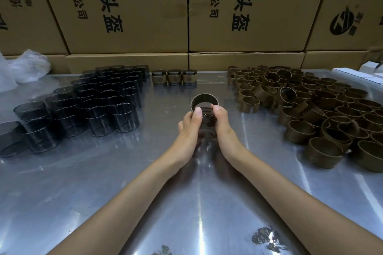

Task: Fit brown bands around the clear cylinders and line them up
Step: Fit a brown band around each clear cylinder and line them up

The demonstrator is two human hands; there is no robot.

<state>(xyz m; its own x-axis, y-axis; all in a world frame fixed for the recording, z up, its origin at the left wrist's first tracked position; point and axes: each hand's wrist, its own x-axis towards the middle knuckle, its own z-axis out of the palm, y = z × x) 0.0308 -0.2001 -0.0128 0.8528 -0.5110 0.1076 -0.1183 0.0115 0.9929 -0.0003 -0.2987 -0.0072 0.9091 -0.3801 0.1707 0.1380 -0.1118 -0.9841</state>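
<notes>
- Brown paper band (204, 97) sits at the far end of the clear plastic cylinder (206, 122) you hold over the steel table (124, 192).
- Your left hand (189, 125) and right hand (220, 119) pinch it, thumbs steadying the rim for sliding.

Dim overhead light streaks glare across the steel table (87, 182); wide-angle distortion bends the cardboard boxes (128, 6), edges slightly soft
</notes>
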